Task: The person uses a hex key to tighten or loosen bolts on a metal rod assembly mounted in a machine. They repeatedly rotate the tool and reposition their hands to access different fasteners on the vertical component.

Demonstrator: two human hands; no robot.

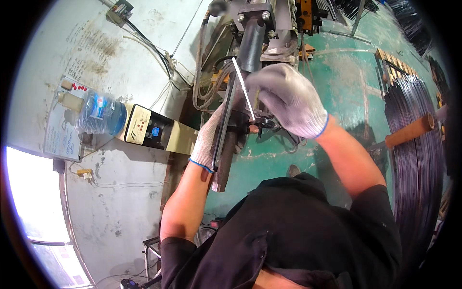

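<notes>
"Where are your hands working?"

"Both are wearing pale knitted gloves with blue cuffs. Your left hand [209, 140] is lying along the left side of a long dark bar [225, 125]. The bar is covering its fingers, so nobody is telling how tightly they are closing."

"And your right hand?"

"Your right hand [291, 102] is bending over from the right, just beside a thin white stick [243, 89]. Its fingers are curving inward and looking blurred, so I cannot tell whether they are pinching anything."

"Where is that stick lying?"

"It is slanting across the middle of the machine in front of you, its far end pointing left and its near end pointing right."

"What is your dark bar running beside?"

"It is running beside a threaded rod [226, 159], whose blunt end is pointing toward you. Beyond, a dark cylinder [252, 45] is stretching to a bolted block [255, 15] at the far end."

"What else is surrounding you?"

"On your left, a big water bottle [102, 114] is sitting on a water dispenser [183, 137] near the wall [125, 202]. On your right, a bundle of dark rods [415, 159] is lying above the green floor [344, 72], with an orange-brown tube [411, 132] showing in front."
</notes>
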